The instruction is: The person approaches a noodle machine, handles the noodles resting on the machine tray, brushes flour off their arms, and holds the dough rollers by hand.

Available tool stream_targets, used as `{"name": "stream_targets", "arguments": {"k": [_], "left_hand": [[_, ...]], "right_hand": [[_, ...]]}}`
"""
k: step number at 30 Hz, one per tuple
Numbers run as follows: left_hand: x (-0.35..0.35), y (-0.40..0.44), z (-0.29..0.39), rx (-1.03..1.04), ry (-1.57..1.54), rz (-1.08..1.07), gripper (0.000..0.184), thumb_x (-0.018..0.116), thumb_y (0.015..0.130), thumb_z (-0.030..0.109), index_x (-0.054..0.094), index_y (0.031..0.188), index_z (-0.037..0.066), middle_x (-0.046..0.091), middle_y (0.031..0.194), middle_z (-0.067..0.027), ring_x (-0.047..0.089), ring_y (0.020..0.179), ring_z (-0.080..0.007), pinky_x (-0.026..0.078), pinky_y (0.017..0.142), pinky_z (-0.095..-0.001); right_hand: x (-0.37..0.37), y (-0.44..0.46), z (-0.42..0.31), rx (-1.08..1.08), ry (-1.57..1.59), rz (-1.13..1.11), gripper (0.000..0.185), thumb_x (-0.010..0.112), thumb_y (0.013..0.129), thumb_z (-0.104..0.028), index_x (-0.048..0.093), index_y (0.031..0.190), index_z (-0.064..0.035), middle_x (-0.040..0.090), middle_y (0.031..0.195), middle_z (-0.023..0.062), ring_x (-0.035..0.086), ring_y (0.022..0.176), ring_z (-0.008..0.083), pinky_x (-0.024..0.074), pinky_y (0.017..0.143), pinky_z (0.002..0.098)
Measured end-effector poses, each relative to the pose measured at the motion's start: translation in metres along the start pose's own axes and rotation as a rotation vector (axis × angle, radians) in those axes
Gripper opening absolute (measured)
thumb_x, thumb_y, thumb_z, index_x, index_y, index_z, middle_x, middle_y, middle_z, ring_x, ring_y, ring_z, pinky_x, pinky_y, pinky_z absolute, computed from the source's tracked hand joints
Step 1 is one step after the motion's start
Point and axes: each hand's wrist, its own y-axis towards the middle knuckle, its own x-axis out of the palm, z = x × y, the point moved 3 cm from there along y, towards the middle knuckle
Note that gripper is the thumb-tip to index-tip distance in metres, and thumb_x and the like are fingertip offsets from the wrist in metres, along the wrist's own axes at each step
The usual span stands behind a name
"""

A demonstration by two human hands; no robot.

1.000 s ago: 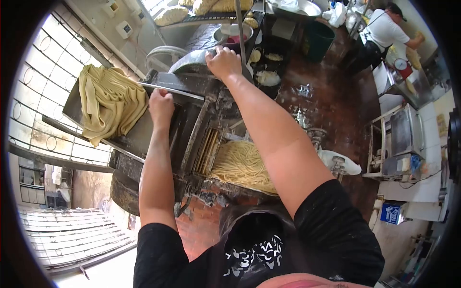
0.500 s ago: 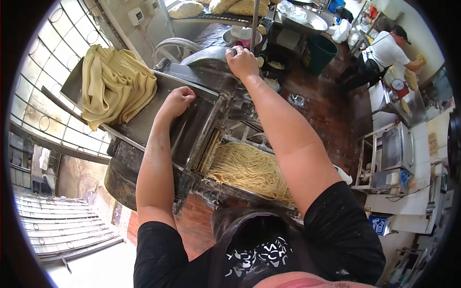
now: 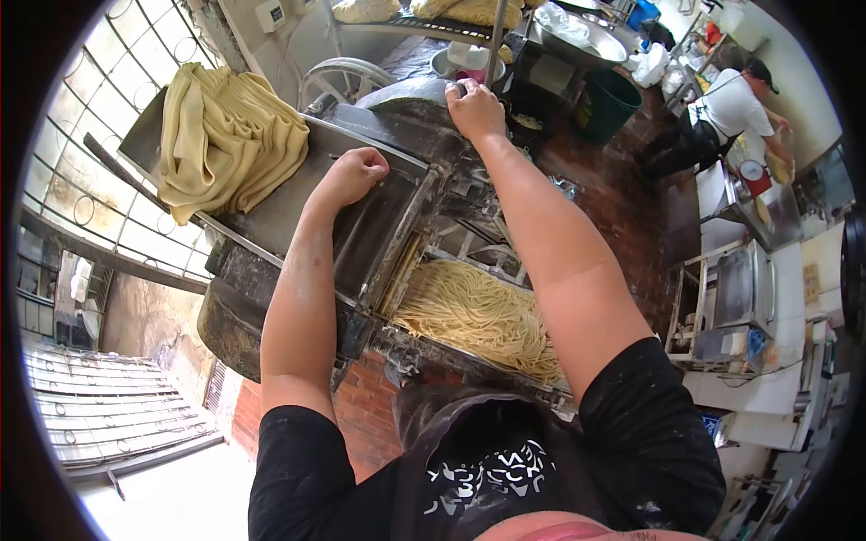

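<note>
Over the machine's dark metal tray, my left hand is closed, its fingers curled in; whether it holds anything is hidden. My right hand is at the far side of the machine, fingers bent over the end of the rounded metal cover; what lies under them is hard to make out. A folded pile of pale dough sheet rests on the tray's left end. Cut noodles lie in a heap below the rollers, nearer my body and partly behind my right forearm.
A spoked wheel stands behind the machine. At the upper right a co-worker in a white shirt bends over a bench near a scale. A green bin is on the brick floor. Dough bags lie on a rack.
My left hand has moved right along the tray, away from the dough pile. My right hand stays at the cover's end. The view has shifted, and the co-worker's arms have moved.
</note>
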Motion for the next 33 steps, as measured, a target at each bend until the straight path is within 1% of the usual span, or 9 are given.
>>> {"name": "stream_targets", "arguments": {"k": [3,6,12,15,18,21,24,30,33], "left_hand": [[0.000,-0.001,0.003,-0.024,0.035,0.003,0.013,0.068,0.095,0.016,0.070,0.094,0.003,0.062,0.077,0.0020,0.055,0.070,-0.0083,0.047,0.064,-0.0285],[-0.001,-0.002,0.006,-0.021,0.000,0.011,0.014,0.067,0.096,0.017,0.070,0.095,0.003,0.062,0.078,0.0017,0.055,0.070,-0.0085,0.047,0.065,-0.0287],[0.000,0.000,0.002,0.031,0.042,0.023,0.012,0.066,0.095,0.013,0.070,0.098,0.002,0.063,0.079,0.0011,0.056,0.071,-0.0090,0.048,0.066,-0.0289],[-0.001,-0.002,0.004,0.004,0.032,0.010,0.012,0.065,0.094,0.012,0.071,0.099,0.002,0.064,0.080,0.0008,0.056,0.072,-0.0094,0.049,0.068,-0.0288],[-0.002,-0.005,0.008,-0.003,0.056,0.014,0.012,0.067,0.093,0.013,0.071,0.098,0.003,0.064,0.079,0.0009,0.057,0.073,-0.0095,0.049,0.070,-0.0288],[-0.001,-0.005,0.011,-0.004,0.058,-0.028,0.013,0.068,0.093,0.015,0.072,0.097,0.003,0.064,0.079,0.0010,0.057,0.074,-0.0096,0.049,0.071,-0.0287],[0.001,-0.005,0.012,-0.008,0.050,-0.028,0.015,0.069,0.093,0.018,0.072,0.094,0.004,0.064,0.079,0.0013,0.056,0.072,-0.0090,0.048,0.068,-0.0285],[0.001,-0.009,0.021,-0.084,-0.033,0.010,0.016,0.069,0.095,0.021,0.071,0.099,0.005,0.063,0.079,0.0022,0.055,0.069,-0.0081,0.047,0.065,-0.0280],[0.002,-0.002,0.006,-0.038,-0.010,0.020,0.018,0.069,0.096,0.022,0.070,0.102,0.005,0.063,0.078,0.0021,0.055,0.069,-0.0081,0.047,0.064,-0.0280]], "right_hand": [[0.001,-0.001,0.000,-0.001,-0.003,0.002,0.055,0.047,0.097,-0.048,0.069,0.127,-0.0073,0.071,0.123,0.0188,0.066,0.117,0.0370,0.0492,0.103,0.0494],[-0.002,-0.001,0.000,0.014,0.010,-0.014,0.055,0.047,0.097,-0.048,0.069,0.127,-0.0073,0.071,0.124,0.0190,0.066,0.118,0.0367,0.0490,0.103,0.0493],[0.001,0.001,0.002,0.000,0.010,-0.006,0.056,0.047,0.097,-0.048,0.069,0.127,-0.0071,0.069,0.126,0.0189,0.065,0.119,0.0366,0.0484,0.104,0.0492],[0.004,0.001,0.004,-0.006,0.007,-0.008,0.056,0.047,0.097,-0.048,0.068,0.128,-0.0071,0.069,0.127,0.0189,0.065,0.120,0.0367,0.0480,0.104,0.0493],[0.004,0.001,0.003,0.005,0.005,-0.024,0.056,0.047,0.097,-0.048,0.068,0.128,-0.0071,0.068,0.128,0.0190,0.064,0.121,0.0370,0.0477,0.104,0.0494],[0.003,0.001,0.003,0.006,0.008,-0.026,0.056,0.047,0.097,-0.048,0.068,0.129,-0.0072,0.068,0.128,0.0189,0.064,0.121,0.0370,0.0474,0.104,0.0496],[0.002,0.001,0.003,0.012,0.011,-0.036,0.057,0.046,0.097,-0.048,0.068,0.130,-0.0073,0.068,0.129,0.0184,0.064,0.122,0.0367,0.0471,0.104,0.0496],[0.002,0.001,0.003,0.015,0.003,-0.035,0.057,0.045,0.098,-0.048,0.067,0.130,-0.0073,0.068,0.129,0.0177,0.064,0.122,0.0363,0.0471,0.105,0.0497],[0.004,0.002,0.004,0.010,0.011,-0.037,0.057,0.045,0.098,-0.048,0.067,0.130,-0.0073,0.068,0.129,0.0177,0.064,0.122,0.0365,0.0472,0.105,0.0500]]}}
